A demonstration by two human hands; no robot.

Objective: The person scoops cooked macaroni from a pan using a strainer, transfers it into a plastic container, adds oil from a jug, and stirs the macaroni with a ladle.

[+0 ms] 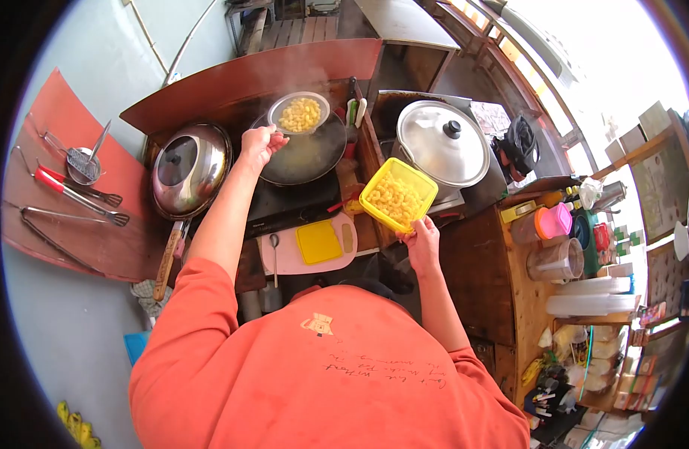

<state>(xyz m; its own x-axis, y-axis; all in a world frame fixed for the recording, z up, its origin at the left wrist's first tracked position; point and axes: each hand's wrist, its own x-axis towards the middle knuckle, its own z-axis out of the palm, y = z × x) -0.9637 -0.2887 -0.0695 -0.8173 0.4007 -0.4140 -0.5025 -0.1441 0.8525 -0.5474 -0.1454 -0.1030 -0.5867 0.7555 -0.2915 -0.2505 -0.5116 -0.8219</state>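
Observation:
My left hand [262,144] is closed on the handle of a strainer [323,111], which holds cooked elbow macaroni [299,114]. The strainer is above a dark pan [314,156] of cloudy liquid, with steam rising around it. On the right, my right hand [421,243] grips the near corner of a square yellow plastic container [380,215]. More macaroni [395,196] lies inside this container, which is held up in front of a large lidded pot. The strainer and the container are apart.
A lidded pan [191,168] stands left, its wooden handle pointing toward me. The large silver pot [443,142] is at right. A yellow lid [318,242] and a spoon [275,258] lie on a pink cutting board [285,258]. Utensils hang on the red panel [120,239].

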